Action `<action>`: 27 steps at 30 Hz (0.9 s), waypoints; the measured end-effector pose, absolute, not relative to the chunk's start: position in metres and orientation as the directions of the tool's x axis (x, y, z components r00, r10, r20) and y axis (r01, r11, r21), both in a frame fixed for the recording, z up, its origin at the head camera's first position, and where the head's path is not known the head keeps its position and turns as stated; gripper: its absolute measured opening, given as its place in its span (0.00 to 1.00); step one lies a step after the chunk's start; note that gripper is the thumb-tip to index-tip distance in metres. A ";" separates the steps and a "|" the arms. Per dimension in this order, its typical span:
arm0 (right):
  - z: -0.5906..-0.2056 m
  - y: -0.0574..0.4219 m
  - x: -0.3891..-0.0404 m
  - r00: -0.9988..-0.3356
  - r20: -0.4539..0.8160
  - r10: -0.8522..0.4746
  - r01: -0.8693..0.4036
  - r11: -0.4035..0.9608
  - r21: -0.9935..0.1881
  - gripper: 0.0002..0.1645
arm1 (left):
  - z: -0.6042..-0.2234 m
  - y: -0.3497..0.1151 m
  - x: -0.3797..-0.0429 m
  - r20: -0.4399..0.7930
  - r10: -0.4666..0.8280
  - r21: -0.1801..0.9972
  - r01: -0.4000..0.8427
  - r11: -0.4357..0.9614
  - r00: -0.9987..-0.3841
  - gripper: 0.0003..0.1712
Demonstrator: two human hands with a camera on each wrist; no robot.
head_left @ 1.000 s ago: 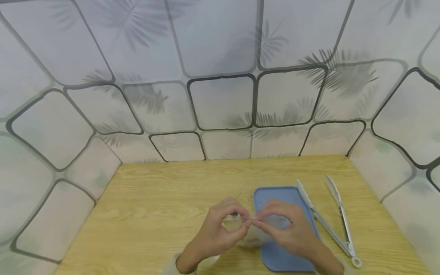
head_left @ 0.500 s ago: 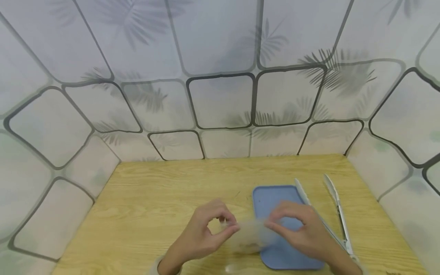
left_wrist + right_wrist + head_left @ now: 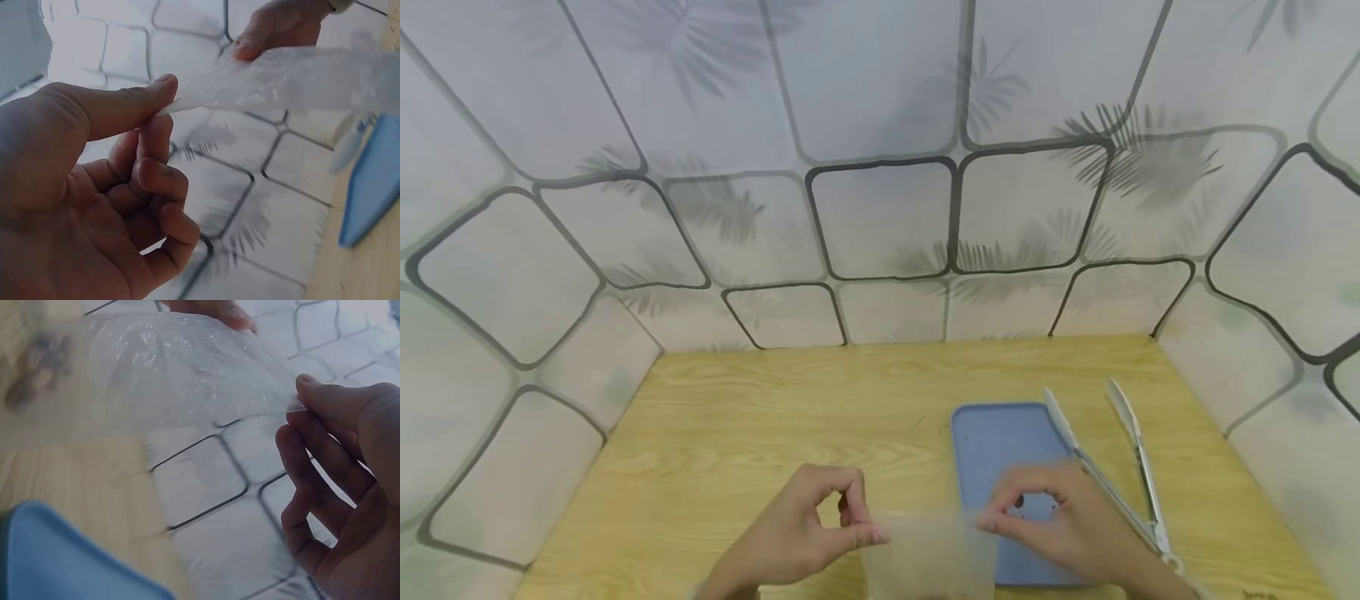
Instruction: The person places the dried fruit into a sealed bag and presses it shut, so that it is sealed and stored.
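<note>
A clear plastic bag (image 3: pixel 928 554) hangs between both hands, its upper edge stretched sideways. My left hand (image 3: pixel 801 533) pinches one top corner between thumb and index finger, the other fingers curled loosely, as the left wrist view shows. The opposite corner is pinched by my right hand (image 3: pixel 1063 521), which is above the blue tray. In the right wrist view something brown and dark, blurred, lies low in the bag (image 3: pixel 169 375); its kind cannot be made out. The bag's lower part runs out of the head view.
The blue tray (image 3: pixel 1000 442) lies on the wood-grain table (image 3: pixel 760 417), with a few dark specks on it. Metal tongs with pale tips (image 3: pixel 1142 467) lie spread at its right, one arm by the tray's edge. Patterned walls (image 3: pixel 887 225) enclose the back and sides.
The hands were together at the bag's top edge and have drawn apart, the left one moving left and down. The bag has spread out between them and come lower.
</note>
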State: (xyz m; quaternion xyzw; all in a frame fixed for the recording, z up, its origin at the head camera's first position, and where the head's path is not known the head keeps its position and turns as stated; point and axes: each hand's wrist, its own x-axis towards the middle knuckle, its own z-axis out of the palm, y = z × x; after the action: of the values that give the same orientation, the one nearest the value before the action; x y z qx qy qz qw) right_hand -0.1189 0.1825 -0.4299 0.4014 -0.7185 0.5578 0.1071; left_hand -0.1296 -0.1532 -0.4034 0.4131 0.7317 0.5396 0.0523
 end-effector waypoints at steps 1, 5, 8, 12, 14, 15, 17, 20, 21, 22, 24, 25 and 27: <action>-0.432 0.181 -0.122 -0.693 0.559 -0.455 -0.665 0.102 -0.740 0.17 | -0.407 -0.154 -0.134 0.349 0.653 0.838 0.536 0.103 -0.672 0.15; -0.448 0.175 -0.144 -0.804 0.413 -0.427 -0.551 0.274 -0.788 0.12 | -0.428 -0.157 -0.156 0.258 0.609 0.847 0.479 0.231 -0.750 0.12; -0.462 0.170 -0.163 -0.857 0.349 -0.379 -0.485 0.361 -0.797 0.07 | -0.443 -0.158 -0.177 0.183 0.572 0.848 0.423 0.319 -0.800 0.07; -0.475 0.166 -0.186 -0.898 0.306 -0.315 -0.429 0.482 -0.764 0.01 | -0.461 -0.158 -0.204 0.120 0.507 0.854 0.349 0.385 -0.854 0.06; -0.481 0.163 -0.195 -0.902 0.305 -0.305 -0.427 0.537 -0.727 0.01 | -0.470 -0.158 -0.214 0.106 0.468 0.860 0.317 0.400 -0.877 0.07; -0.483 0.161 -0.200 -0.900 0.311 -0.304 -0.434 0.566 -0.702 0.02 | -0.474 -0.158 -0.218 0.100 0.450 0.861 0.304 0.408 -0.887 0.07; -0.486 0.158 -0.207 -0.896 0.326 -0.303 -0.445 0.601 -0.664 0.03 | -0.481 -0.156 -0.225 0.093 0.419 0.865 0.282 0.415 -0.903 0.08; -0.490 0.154 -0.218 -0.887 0.347 -0.304 -0.461 0.639 -0.616 0.04 | -0.487 -0.153 -0.232 0.083 0.364 0.862 0.250 0.441 -0.928 0.07; -0.491 0.152 -0.221 -0.889 0.343 -0.304 -0.456 0.649 -0.608 0.04 | -0.488 -0.152 -0.234 0.080 0.339 0.862 0.236 0.449 -0.937 0.07; -0.492 0.151 -0.224 -0.891 0.334 -0.308 -0.454 0.654 -0.606 0.04 | -0.490 -0.151 -0.235 0.078 0.312 0.864 0.220 0.453 -0.947 0.07; -0.494 0.149 -0.229 -0.895 0.310 -0.320 -0.445 0.667 -0.597 0.07 | -0.494 -0.149 -0.236 0.082 0.256 0.867 0.196 0.459 -0.963 0.07; -0.495 0.148 -0.230 -0.899 0.297 -0.323 -0.439 0.671 -0.597 0.09 | -0.496 -0.148 -0.235 0.084 0.230 0.869 0.184 0.459 -0.970 0.08; -0.497 0.147 -0.231 -0.901 0.288 -0.325 -0.434 0.669 -0.603 0.15 | -0.500 -0.147 -0.234 0.105 0.204 0.862 0.191 0.469 -0.973 0.11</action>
State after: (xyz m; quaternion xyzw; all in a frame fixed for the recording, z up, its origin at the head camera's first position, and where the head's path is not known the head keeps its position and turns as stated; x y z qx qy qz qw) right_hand -0.2312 0.1469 -0.4969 0.2085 -0.9102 0.3491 0.0782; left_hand -0.2342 -0.1468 -0.5003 0.1154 0.8569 0.5023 0.0066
